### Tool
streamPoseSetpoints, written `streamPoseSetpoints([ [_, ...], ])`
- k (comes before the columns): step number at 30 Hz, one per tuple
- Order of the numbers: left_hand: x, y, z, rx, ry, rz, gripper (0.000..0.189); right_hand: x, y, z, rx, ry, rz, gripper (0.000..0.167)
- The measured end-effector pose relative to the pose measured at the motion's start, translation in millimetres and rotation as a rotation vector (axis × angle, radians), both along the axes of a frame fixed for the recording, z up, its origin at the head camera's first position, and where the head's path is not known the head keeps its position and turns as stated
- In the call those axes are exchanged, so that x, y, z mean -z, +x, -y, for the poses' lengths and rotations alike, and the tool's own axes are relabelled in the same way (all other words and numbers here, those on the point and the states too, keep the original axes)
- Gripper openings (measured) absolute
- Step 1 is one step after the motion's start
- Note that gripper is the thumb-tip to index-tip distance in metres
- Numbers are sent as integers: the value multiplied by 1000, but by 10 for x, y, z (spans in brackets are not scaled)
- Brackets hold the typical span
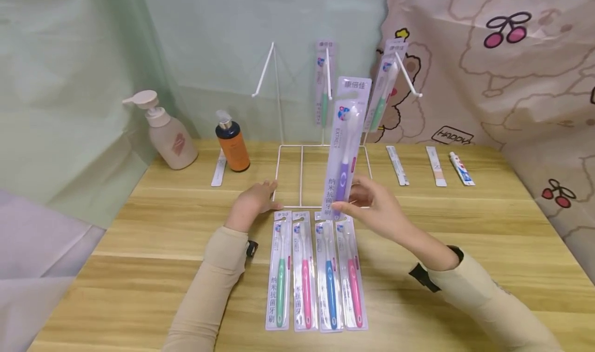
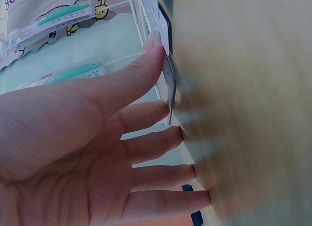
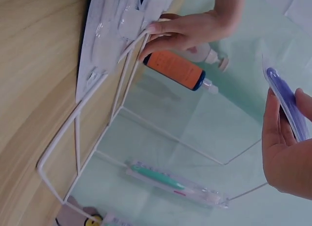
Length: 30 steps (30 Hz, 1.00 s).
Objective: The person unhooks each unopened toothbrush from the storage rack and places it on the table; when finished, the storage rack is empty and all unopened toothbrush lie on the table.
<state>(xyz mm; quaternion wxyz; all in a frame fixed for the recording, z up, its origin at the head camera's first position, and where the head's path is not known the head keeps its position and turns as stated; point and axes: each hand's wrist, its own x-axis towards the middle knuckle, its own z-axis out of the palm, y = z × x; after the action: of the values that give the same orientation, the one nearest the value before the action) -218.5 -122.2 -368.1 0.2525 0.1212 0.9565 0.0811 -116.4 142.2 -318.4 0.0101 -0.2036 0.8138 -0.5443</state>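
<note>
The right hand [image 1: 377,207] pinches the lower end of a tall lilac-and-clear plastic blister pack with a purple-handled toothbrush [image 1: 345,150], held nearly upright at the front right of the white wire rack [image 1: 301,176]. The left hand [image 1: 253,202] grips nothing: its fingers are spread and fairly straight at the rack's near left corner, fingertips down on the pale wood-grain bench [image 1: 465,249]. Both arms wear beige sleeves [image 1: 204,290].

Just in front of the rack, four matching packs lie side by side: green-handled [image 1: 279,274], pink-handled [image 1: 305,274], blue-handled [image 1: 329,274] and a second pink-handled one [image 1: 351,274]. On the rack, a green-handled pack hangs from the middle arm [image 1: 321,83] and another green-handled one from the right arm [image 1: 383,91].

Left of the rack stand an orange cylindrical bottle with a dark blue top [image 1: 234,150], a flat white packet [image 1: 219,170] beside it, and, farther out, a pale pink pump bottle [image 1: 172,143]. Right of the rack lie two slim pale packets [image 1: 397,166] [image 1: 436,167] and, beyond them, a small white-and-blue toothpaste tube [image 1: 462,169].

Behind the rack and to its left hangs creased pale green cloth [image 1: 218,47]; to its right, pink cloth printed with cherries and cartoon outlines [image 1: 465,58]
</note>
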Motion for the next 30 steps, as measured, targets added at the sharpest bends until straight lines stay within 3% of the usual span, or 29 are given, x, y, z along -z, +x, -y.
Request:
streamPoseSetpoints([
  [7,6,-22,11,-1,5,-17,76,48,104,-235,7,-28,51,50],
  [15,33,-29,6,3,15,-16,77,283,342,-529,20,103,164,53],
  [20,-18,-34,-8,8,5,-35,76,386,466,-675,43,178,354,63],
  [30,25,-36,10,12,7,-20,77,668,684,-778,-122,26,602,55],
])
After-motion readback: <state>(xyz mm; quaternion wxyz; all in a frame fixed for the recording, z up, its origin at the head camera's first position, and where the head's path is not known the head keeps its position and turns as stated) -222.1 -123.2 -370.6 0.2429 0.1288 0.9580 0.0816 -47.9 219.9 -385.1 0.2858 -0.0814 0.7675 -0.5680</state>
